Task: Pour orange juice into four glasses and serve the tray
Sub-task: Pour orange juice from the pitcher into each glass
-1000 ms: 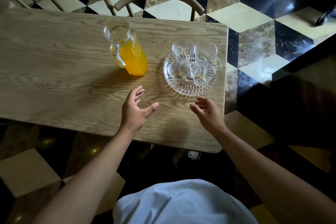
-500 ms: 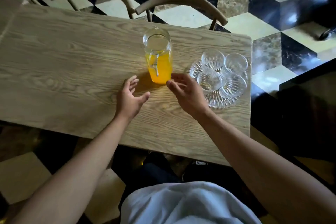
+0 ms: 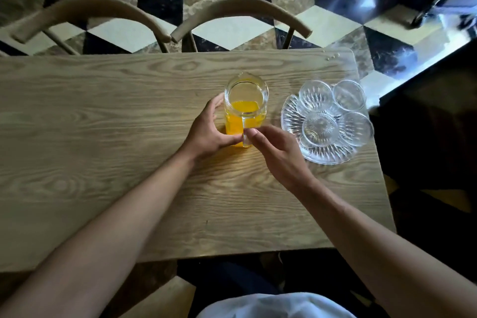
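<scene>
Both hands have just closed in on the jug of orange juice (image 3: 245, 111) mid-table, the left hand (image 3: 210, 131) wrapping its side and the right hand (image 3: 273, 150) pinching the handle, so pouring looks imminent while the four glasses (image 3: 320, 126) sit empty on the glass tray (image 3: 291, 116) just beside.

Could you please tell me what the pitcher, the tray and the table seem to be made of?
Pitcher: clear smooth glass, apparently; the orange juice shows through its wall.
Tray: clear cut or pressed glass, possibly plastic; radiating ribs catch the light.
Table: pale matte wood or wood veneer, with visible grain.
</scene>
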